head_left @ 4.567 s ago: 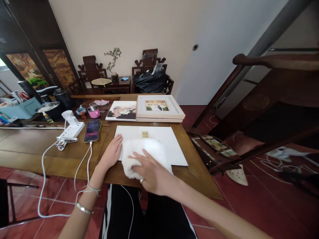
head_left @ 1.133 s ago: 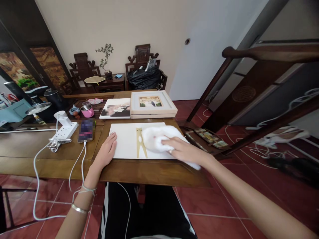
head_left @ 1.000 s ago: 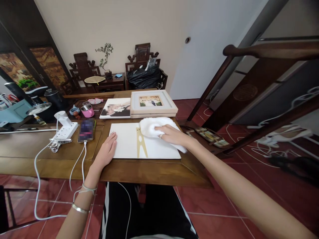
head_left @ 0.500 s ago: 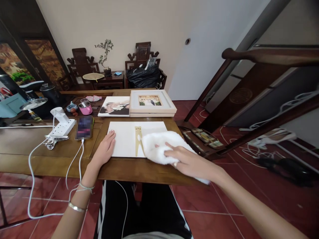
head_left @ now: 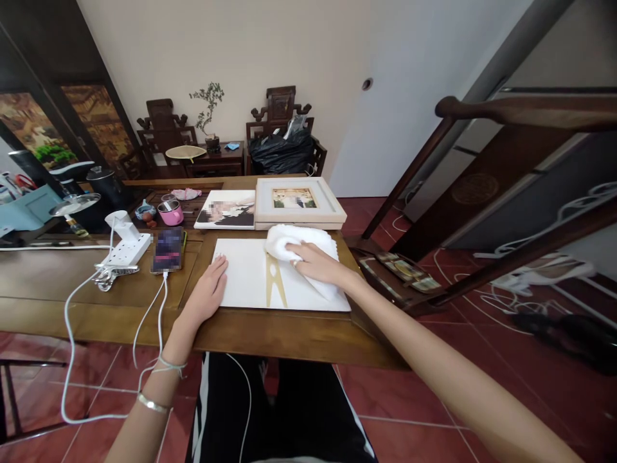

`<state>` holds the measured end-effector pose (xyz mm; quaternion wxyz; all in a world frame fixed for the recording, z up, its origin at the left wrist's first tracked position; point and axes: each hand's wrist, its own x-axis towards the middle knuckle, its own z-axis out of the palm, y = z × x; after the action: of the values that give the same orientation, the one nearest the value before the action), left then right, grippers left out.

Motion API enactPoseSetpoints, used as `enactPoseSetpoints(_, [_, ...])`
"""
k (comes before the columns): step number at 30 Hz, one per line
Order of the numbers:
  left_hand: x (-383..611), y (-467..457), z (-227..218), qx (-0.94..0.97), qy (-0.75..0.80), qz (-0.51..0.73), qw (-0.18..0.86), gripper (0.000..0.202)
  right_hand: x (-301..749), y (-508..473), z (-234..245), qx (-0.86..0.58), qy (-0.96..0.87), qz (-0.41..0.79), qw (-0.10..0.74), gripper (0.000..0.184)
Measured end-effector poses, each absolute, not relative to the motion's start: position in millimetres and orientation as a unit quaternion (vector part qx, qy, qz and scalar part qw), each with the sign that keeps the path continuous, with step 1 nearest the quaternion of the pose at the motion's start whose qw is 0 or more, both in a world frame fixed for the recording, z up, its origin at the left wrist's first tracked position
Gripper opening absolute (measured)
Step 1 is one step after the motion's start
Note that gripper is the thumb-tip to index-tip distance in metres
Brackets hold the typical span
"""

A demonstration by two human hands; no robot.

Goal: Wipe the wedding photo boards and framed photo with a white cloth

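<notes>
A flat white board (head_left: 241,276) with a gold, clothespin-like shape on it lies near the table's front edge. My left hand (head_left: 210,287) rests along the board's left edge, fingers stretched out together and touching it. On the upper right of the board, my right hand (head_left: 315,262) grips a fluffy white cloth (head_left: 325,239), pressing it against the surface. The cloth covers the top of the gold shape (head_left: 274,283) and part of the board's right side. Folds of the cloth hide some of the right fingertips.
Behind the board lie a photo print (head_left: 226,211) and a framed picture (head_left: 301,200). Leftward are a phone (head_left: 168,249) on a charging cable, a power strip (head_left: 128,249) and a pink cup (head_left: 171,212). A wooden chair (head_left: 475,186) stands at the right.
My right hand has moved the cloth up and to the left, off the board's lower right corner. More of the gold shape's legs shows now. My left hand stays at the board's edge.
</notes>
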<state>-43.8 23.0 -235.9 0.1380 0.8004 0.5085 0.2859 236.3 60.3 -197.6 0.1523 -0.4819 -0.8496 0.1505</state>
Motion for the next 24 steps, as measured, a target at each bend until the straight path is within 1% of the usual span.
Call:
enactPoseSetpoints(3, [-43.9,23.4,-235.9,0.801,0.508,0.286,0.138,0.045,221.3,60.2,-205.2,-0.449,-0.870,0.123,0.162,0.042])
enactPoseSetpoints(6, [-44.0,24.0,-237.2,0.801,0.509,0.285,0.136,0.045,213.8,31.1,-209.3,-0.402,-0.896,0.104,0.160,0.044])
enactPoseSetpoints(11, [-43.6,23.6,-238.2,0.802,0.510,0.283,0.134,0.046,213.1,-37.0,-202.5,-0.347,-0.918,0.115,0.153,0.043])
enactPoseSetpoints(14, [-43.4,23.0,-238.0,0.800,0.511,0.284,0.136,0.046,214.8,-53.6,-197.6,-0.326,-0.927,0.120,0.144,0.043])
enactPoseSetpoints(17, [-43.6,22.9,-238.2,0.800,0.507,0.290,0.139,0.044,214.6,-38.5,-198.1,-0.325,-0.927,0.120,0.146,0.044])
enactPoseSetpoints(24, [-43.7,22.8,-236.9,0.798,0.514,0.280,0.145,0.047,197.5,54.8,-205.4,-0.392,-0.905,0.093,0.137,0.046])
